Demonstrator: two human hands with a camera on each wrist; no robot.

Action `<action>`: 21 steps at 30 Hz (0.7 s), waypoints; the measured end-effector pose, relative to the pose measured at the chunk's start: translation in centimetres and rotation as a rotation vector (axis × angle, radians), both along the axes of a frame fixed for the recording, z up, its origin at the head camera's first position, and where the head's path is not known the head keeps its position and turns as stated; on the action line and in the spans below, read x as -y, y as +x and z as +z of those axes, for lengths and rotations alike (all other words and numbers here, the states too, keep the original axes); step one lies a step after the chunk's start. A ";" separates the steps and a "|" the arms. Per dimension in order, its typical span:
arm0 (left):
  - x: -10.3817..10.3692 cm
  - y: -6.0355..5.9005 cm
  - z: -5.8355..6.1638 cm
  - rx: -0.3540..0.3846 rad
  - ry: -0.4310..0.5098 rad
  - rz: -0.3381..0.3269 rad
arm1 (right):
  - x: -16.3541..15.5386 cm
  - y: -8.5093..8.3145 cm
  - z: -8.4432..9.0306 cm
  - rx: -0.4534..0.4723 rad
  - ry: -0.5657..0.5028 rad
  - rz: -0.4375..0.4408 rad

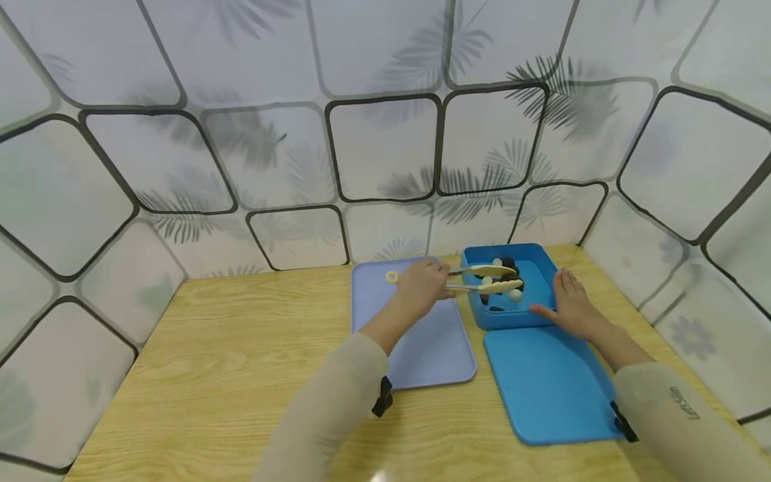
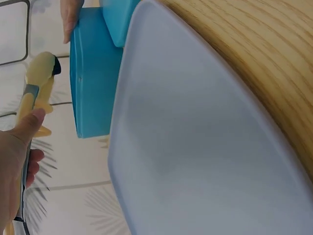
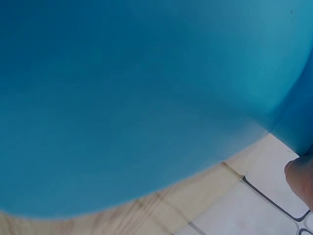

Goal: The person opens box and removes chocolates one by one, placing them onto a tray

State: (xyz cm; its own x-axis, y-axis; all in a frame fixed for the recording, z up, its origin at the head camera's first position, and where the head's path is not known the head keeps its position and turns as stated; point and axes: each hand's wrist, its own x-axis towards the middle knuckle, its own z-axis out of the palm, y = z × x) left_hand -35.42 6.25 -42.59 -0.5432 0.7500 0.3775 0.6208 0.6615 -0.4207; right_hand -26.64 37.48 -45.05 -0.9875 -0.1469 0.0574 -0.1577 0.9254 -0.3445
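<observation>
The blue lid (image 1: 551, 381) lies flat on the surface, nearest. Behind it sits the blue box (image 1: 545, 268). The right hand (image 1: 572, 304) rests open against the box's side. The left hand (image 1: 421, 286) grips tongs (image 1: 488, 279) pointing sideways into the box, pinching a white ball (image 1: 515, 294) among the dark and white balls.

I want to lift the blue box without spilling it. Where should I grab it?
Hold the blue box by its two short side walls, one hand on each, coming from above. It is open on top with small pieces inside, so keep it level. The right hand already rests against its right wall; the tongs reach in from the left.
</observation>
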 end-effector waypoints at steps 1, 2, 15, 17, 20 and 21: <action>0.5 1.0 1.0 0.002 0.002 0.011 | 0.0 0.0 0.1 0.000 0.003 -0.002; 0.9 2.0 2.0 0.002 -0.006 0.031 | 0.0 -0.1 0.1 -0.002 0.001 -0.002; 5.8 2.7 2.5 -0.111 0.124 0.016 | -0.2 -0.2 -0.3 0.000 -0.003 -0.002; 6.6 2.6 2.6 -0.122 0.136 0.036 | -0.3 -0.2 -0.4 -0.007 -0.002 -0.001; 7.9 3.0 3.3 -0.110 0.120 0.090 | -0.4 -0.3 -0.5 -0.015 0.002 0.000; 8.3 3.0 3.2 -0.106 0.119 0.097 | -0.5 -0.3 -0.6 -0.016 -0.001 -0.001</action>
State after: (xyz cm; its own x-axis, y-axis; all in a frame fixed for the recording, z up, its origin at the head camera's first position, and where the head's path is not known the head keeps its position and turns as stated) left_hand -32.40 -2.09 -39.38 -0.5631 0.6426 0.5197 0.5081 0.7651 -0.3955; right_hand -26.98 37.98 -45.63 -0.9866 -0.1456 0.0732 -0.1620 0.9254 -0.3425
